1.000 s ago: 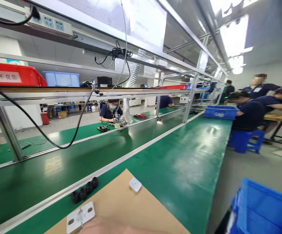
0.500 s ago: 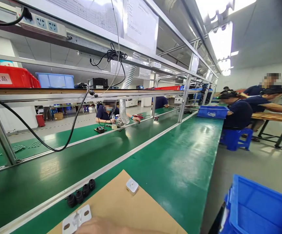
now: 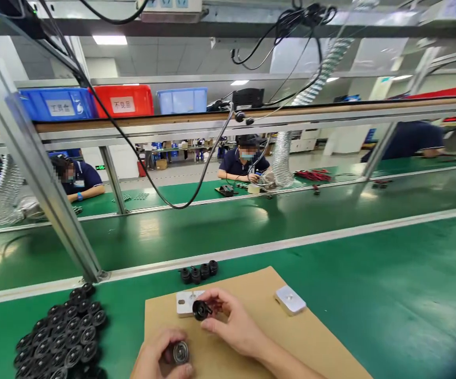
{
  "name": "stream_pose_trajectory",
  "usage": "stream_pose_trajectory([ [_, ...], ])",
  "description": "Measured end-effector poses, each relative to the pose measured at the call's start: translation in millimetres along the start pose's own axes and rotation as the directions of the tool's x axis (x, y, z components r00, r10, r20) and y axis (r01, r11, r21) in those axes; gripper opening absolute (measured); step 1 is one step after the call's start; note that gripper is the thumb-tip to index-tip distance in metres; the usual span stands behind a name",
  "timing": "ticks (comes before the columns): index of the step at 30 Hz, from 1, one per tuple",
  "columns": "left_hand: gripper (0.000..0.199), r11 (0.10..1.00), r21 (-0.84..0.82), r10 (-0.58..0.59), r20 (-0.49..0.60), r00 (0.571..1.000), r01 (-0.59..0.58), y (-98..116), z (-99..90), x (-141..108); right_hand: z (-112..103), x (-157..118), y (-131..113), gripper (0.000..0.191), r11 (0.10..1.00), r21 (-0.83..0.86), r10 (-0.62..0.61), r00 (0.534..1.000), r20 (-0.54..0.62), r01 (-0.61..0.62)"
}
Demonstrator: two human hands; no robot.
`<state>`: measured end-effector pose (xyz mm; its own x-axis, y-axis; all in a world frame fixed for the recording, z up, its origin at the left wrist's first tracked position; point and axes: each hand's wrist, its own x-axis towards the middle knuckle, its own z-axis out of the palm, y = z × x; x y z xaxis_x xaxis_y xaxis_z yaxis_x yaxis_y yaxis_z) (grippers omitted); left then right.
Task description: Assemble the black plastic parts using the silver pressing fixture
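Observation:
My right hand (image 3: 233, 322) pinches a small black round part (image 3: 201, 310) with a short side tab, over the cardboard sheet (image 3: 310, 347). Lower and to the left, my left hand (image 3: 160, 355) grips a black round part with a clear ringed face (image 3: 180, 352). Behind the right hand's part lies a silver metal plate (image 3: 184, 304) with a slot, partly covered. Farther right on the cardboard sits a silver block (image 3: 291, 300) with a small hole. Several black round parts (image 3: 200, 272) stand in a row beyond the cardboard.
A heap of black round parts with ringed faces (image 3: 62, 334) covers the green table (image 3: 409, 284) at left. A metal post (image 3: 54, 158) rises behind it. Blue and red bins (image 3: 125, 101) stand on the shelf above, and a black cable (image 3: 149, 184) hangs down. Co-workers sit across the line.
The view has swung left and down, bringing the heap of black parts and both hands into sight. Earlier only one hand showed, beside the silver plate.

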<state>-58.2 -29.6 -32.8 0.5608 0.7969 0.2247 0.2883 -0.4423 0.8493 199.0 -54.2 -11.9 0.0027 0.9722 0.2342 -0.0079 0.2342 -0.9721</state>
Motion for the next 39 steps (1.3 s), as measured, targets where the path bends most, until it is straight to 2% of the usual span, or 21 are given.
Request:
stream_pose_trajectory([
  [3,0.036,0.968,-0.201,-0.154,-0.006,0.988,0.149,7,1.5,-1,3,-6,1,0.035,0.995,-0.102,-0.014,0.999,0.051,0.019],
  [5,0.043,0.924,-0.312,-0.235,-0.005,0.972,0.222,11,3.9,-4,5,-10,1,0.032,0.984,-0.161,-0.058,0.993,0.1,0.073],
  [8,0.053,0.879,-0.414,-0.283,-0.056,0.957,0.235,16,7.2,-6,8,-15,0,0.035,0.957,-0.2,-0.172,0.966,0.195,0.211],
  [11,0.041,0.899,-0.407,-0.213,-0.08,0.974,0.163,21,6.7,-6,11,-19,0,0.04,0.92,-0.203,-0.278,0.923,0.267,0.336],
  [13,0.034,0.93,-0.353,-0.144,-0.084,0.986,0.105,24,4.6,-5,14,-20,0,0.039,0.907,-0.205,-0.307,0.91,0.279,0.369],
  [19,0.034,0.96,-0.279,-0.034,-0.125,0.992,-0.002,25,2.2,-6,19,-22,-2,0.038,0.856,-0.236,-0.389,0.874,0.292,0.459],
  [27,0.036,0.958,-0.273,0.061,-0.107,0.992,-0.088,25,3.9,-5,20,-22,-2,0.04,0.792,-0.276,-0.459,0.829,0.319,0.545],
  [33,0.037,0.958,-0.27,0.071,-0.119,0.99,-0.101,20,5.7,-9,17,-20,-3,0.035,0.72,-0.34,-0.506,0.793,0.339,0.605],
  [39,0.034,0.954,-0.286,0.055,-0.128,0.99,-0.09,23,5.5,-9,17,-18,-3,0.036,0.704,-0.355,-0.511,0.786,0.348,0.615],
])
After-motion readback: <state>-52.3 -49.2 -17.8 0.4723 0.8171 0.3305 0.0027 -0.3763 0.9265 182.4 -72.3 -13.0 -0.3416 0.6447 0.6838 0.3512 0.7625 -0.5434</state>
